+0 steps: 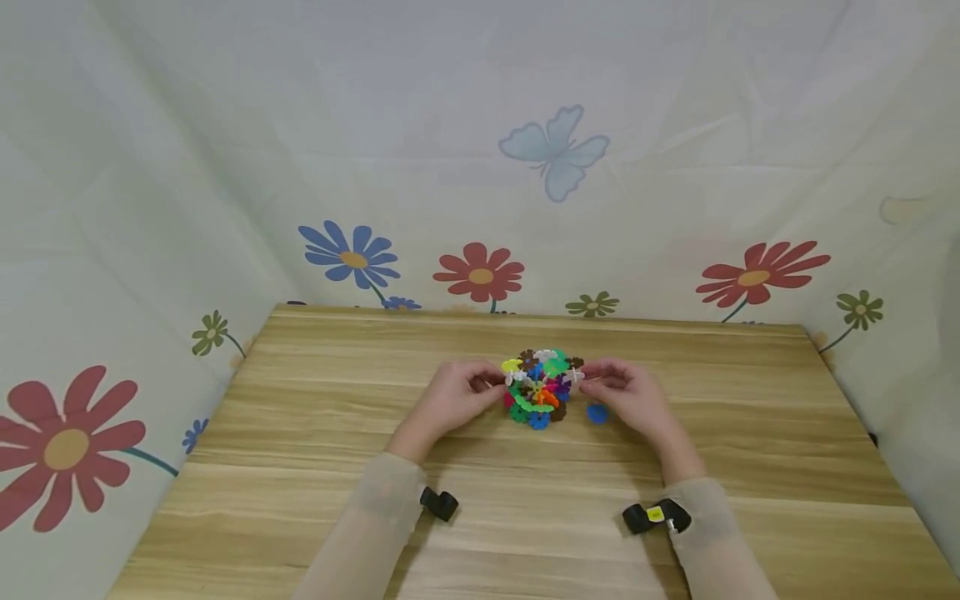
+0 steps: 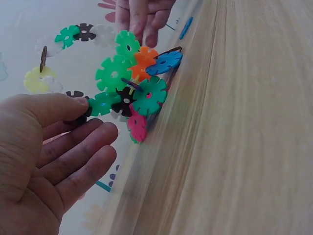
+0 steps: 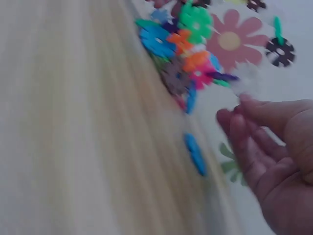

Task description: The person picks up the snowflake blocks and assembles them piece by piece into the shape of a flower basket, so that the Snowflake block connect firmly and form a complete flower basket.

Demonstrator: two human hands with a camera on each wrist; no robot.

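Many-coloured notched plastic discs, slotted together into a basket-like structure point(image 1: 537, 398), stand on the table between the hands. At its left side my left hand point(image 1: 460, 392) pinches a dark disc point(image 2: 76, 95) between thumb and index finger, the other fingers held loosely below. Opposite, my right hand point(image 1: 626, 392) pinches a whitish see-through disc point(image 3: 246, 78) with its thumb and fingertips. In the left wrist view, a ring of linked discs rises above the lower cluster, with a yellow disc point(image 2: 40, 79) on it. A loose blue disc point(image 1: 597, 413) lies apart, close to the right hand.
The wood-grain table point(image 1: 525, 533) reaches to a pale cloth backdrop point(image 1: 420, 167) printed with flowers and a butterfly. Black camera mounts point(image 1: 439, 503) sit at both wrists, over light sleeves.
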